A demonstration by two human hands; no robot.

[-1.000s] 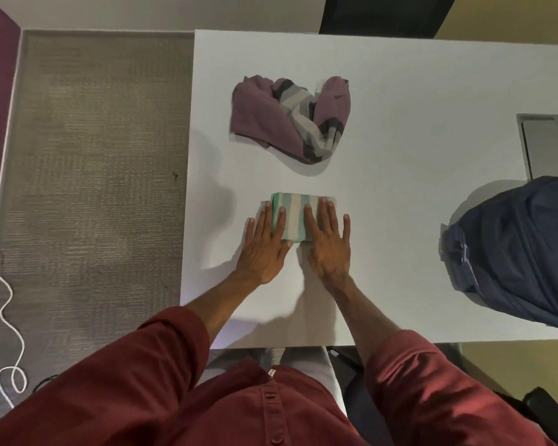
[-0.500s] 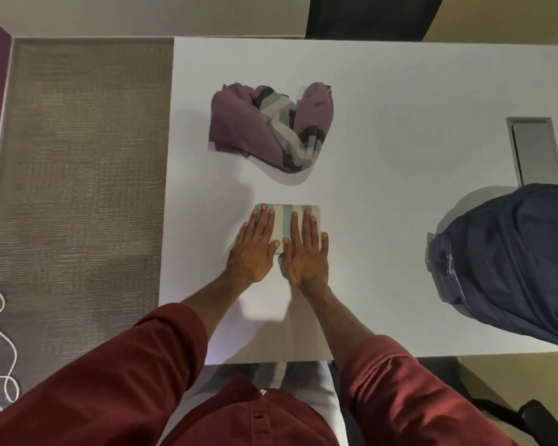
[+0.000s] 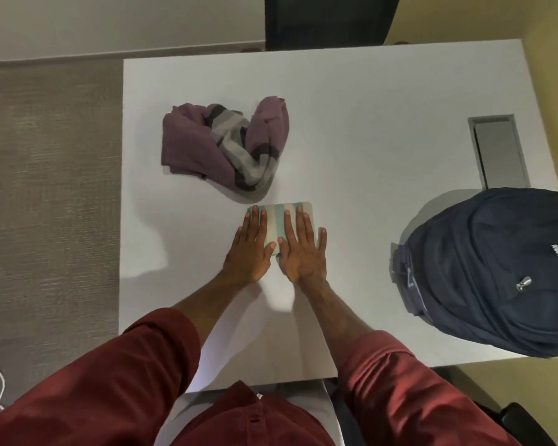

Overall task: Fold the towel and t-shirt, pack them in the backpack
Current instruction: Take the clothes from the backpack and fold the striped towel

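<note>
— Where the white table (image 3: pixel 368 123) is read from its left side, what is seen first?
— A purple t-shirt (image 3: pixel 207 146) with grey and dark stripes is seen, crumpled and unfolded, towards the far left of the table
— And nearer the person?
— The towel (image 3: pixel 276 222) is found near the middle of the table, just in front of the t-shirt. It is a small folded rectangle, striped in pale green and cream, lying flat
— How are the hands set?
— Both are laid palm down, side by side, with forearms stretched forward out of red sleeves (image 3: pixel 126 365). The left hand (image 3: pixel 250 249) is spread over the towel's left part and the right hand (image 3: pixel 303 252) over its right part
— Is anything grasped?
— Nothing is clasped. All fingers are held straight, and the towel is only pressed flat under both hands
— And at the far right?
— A dark blue backpack (image 3: pixel 496 268) is laid at the table's right edge, well apart from the towel
</note>
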